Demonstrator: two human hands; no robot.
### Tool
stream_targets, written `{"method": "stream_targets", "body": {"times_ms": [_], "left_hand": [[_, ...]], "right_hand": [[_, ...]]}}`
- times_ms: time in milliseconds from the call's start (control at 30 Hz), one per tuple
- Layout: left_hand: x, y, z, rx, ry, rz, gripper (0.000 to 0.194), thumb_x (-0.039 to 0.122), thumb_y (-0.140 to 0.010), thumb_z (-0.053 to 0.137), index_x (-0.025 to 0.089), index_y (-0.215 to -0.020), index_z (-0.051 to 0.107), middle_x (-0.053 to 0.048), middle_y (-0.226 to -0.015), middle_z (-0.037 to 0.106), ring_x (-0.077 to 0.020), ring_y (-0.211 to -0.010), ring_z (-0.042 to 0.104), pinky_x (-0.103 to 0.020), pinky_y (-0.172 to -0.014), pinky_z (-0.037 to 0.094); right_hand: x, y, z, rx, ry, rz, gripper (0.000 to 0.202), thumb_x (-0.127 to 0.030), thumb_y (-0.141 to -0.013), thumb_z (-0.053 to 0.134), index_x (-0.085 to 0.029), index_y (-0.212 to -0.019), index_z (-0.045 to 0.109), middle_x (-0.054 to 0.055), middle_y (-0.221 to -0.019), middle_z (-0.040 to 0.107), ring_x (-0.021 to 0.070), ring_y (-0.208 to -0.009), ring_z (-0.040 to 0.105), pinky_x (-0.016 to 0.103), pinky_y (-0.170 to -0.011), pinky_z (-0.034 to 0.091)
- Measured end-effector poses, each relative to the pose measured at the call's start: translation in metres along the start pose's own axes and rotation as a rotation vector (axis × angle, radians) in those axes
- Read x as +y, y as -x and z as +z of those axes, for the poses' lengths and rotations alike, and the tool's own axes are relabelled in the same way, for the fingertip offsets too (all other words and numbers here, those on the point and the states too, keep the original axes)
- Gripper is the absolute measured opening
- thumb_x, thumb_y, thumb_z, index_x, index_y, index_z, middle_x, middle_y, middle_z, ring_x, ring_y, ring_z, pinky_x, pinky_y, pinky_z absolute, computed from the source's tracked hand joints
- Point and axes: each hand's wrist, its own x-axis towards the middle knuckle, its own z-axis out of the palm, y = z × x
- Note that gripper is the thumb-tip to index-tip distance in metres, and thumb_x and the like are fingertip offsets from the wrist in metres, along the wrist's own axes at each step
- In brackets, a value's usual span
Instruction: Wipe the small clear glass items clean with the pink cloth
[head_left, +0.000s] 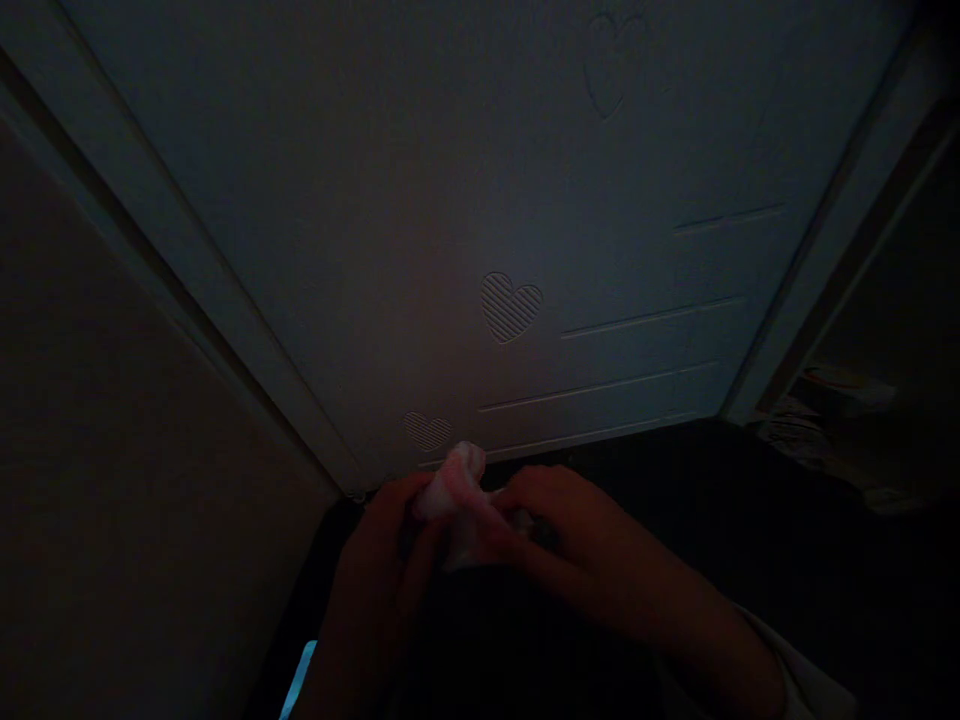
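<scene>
A small crumpled piece of cloth (pixel 469 510), pink and white, is bunched up between my two hands in the dim light. From the left, my left hand (pixel 394 545) grips it between thumb and fingers. My right hand (pixel 559 530) pinches its other side, fingers curled round the edge. Small dark and pale patches show near the right fingers, too dark to make out. The cloth's exact kind cannot be told.
Straight ahead stands a pale door (pixel 420 250) with carved hearts and grooves. A plain wall (pixel 112 450) runs along the left. At bottom left a bright blue-lit strip (pixel 298 680) shows beside my forearm. Unclear items (pixel 840 390) lie at the right.
</scene>
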Motion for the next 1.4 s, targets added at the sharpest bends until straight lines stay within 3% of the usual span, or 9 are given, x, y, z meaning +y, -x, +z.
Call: {"method": "stream_targets", "body": {"times_ms": [100, 200, 367, 567, 833, 1000, 1133, 1300, 1400], "left_hand": [[-0.003, 0.000, 0.001, -0.034, -0.068, 0.024, 0.020, 0.028, -0.083, 0.059, 0.023, -0.098, 0.070, -0.007, -0.092, 0.078, -0.0261, -0.080, 0.072, -0.039, -0.072, 0.058], [-0.008, 0.001, 0.002, -0.102, -0.079, 0.099, 0.022, 0.022, -0.087, 0.057, 0.024, -0.104, 0.071, -0.007, -0.098, 0.077, -0.0245, -0.085, 0.072, -0.037, -0.076, 0.058], [-0.014, 0.005, 0.003, -0.221, -0.059, 0.252, 0.029, 0.016, -0.088, 0.056, 0.027, -0.112, 0.069, -0.005, -0.105, 0.077, -0.0231, -0.094, 0.072, -0.036, -0.084, 0.058], [-0.004, 0.009, -0.003, -0.243, 0.006, 0.184, 0.029, 0.013, -0.082, 0.059, 0.026, -0.105, 0.070, -0.004, -0.100, 0.078, -0.0222, -0.086, 0.073, -0.034, -0.078, 0.060], [-0.001, 0.015, -0.006, -0.319, 0.159, 0.111, 0.031, 0.020, -0.090, 0.062, 0.038, -0.115, 0.066, 0.003, -0.112, 0.075, -0.0186, -0.100, 0.071, -0.026, -0.086, 0.056], [0.000, 0.021, 0.001, -0.276, 0.130, 0.208, 0.033, 0.014, -0.091, 0.061, 0.036, -0.116, 0.062, 0.001, -0.110, 0.072, -0.0182, -0.096, 0.069, -0.026, -0.084, 0.056], [-0.003, 0.022, 0.009, -0.245, 0.057, 0.420, 0.042, 0.007, -0.087, 0.062, 0.036, -0.116, 0.058, 0.002, -0.102, 0.068, -0.0174, -0.090, 0.067, -0.024, -0.078, 0.055], [-0.003, 0.024, 0.018, -0.057, -0.055, 0.461, 0.045, 0.004, -0.086, 0.057, 0.034, -0.119, 0.057, -0.003, -0.111, 0.057, -0.0211, -0.101, 0.061, -0.031, -0.087, 0.053], [-0.006, 0.021, 0.018, -0.057, -0.067, 0.474, 0.045, 0.004, -0.086, 0.055, 0.034, -0.120, 0.058, -0.003, -0.113, 0.053, -0.0208, -0.103, 0.059, -0.031, -0.089, 0.053]], "right_hand": [[0.003, 0.001, -0.001, 0.151, -0.018, 0.007, 0.020, -0.022, -0.099, 0.050, -0.018, -0.088, 0.066, 0.008, -0.089, 0.072, 0.0223, -0.085, 0.066, 0.036, -0.080, 0.050], [0.004, 0.002, 0.001, 0.200, -0.084, -0.061, 0.018, -0.018, -0.099, 0.049, -0.019, -0.098, 0.067, 0.009, -0.099, 0.074, 0.0220, -0.093, 0.068, 0.035, -0.085, 0.053], [0.003, 0.001, 0.010, 0.037, -0.083, -0.168, 0.041, -0.024, -0.099, 0.055, -0.013, -0.139, 0.051, 0.018, -0.143, 0.059, 0.0260, -0.133, 0.053, 0.043, -0.113, 0.041], [0.001, -0.004, 0.017, -0.053, -0.115, -0.093, 0.066, -0.030, -0.093, 0.067, -0.003, -0.147, 0.040, 0.025, -0.147, 0.053, 0.0318, -0.138, 0.048, 0.051, -0.118, 0.034], [-0.003, 0.000, 0.010, -0.122, -0.246, -0.080, 0.058, -0.018, -0.093, 0.056, -0.004, -0.147, 0.042, 0.023, -0.147, 0.053, 0.0269, -0.136, 0.050, 0.043, -0.115, 0.039], [-0.001, 0.001, 0.012, -0.073, -0.335, -0.022, 0.062, -0.009, -0.083, 0.056, -0.005, -0.144, 0.045, 0.020, -0.132, 0.064, 0.0253, -0.119, 0.063, 0.041, -0.103, 0.048], [0.001, 0.001, 0.015, -0.021, -0.357, 0.006, 0.035, -0.022, -0.093, 0.047, -0.009, -0.121, 0.062, 0.016, -0.107, 0.073, 0.0235, -0.096, 0.069, 0.036, -0.082, 0.053], [0.001, -0.003, 0.017, 0.038, -0.235, -0.010, 0.037, -0.030, -0.098, 0.033, -0.015, -0.083, 0.063, 0.009, -0.077, 0.068, 0.0192, -0.067, 0.062, 0.029, -0.060, 0.045], [0.000, -0.006, 0.018, 0.074, -0.104, 0.000, 0.033, -0.030, -0.094, 0.034, -0.018, -0.073, 0.055, 0.005, -0.068, 0.061, 0.0171, -0.059, 0.055, 0.027, -0.055, 0.039]]}}
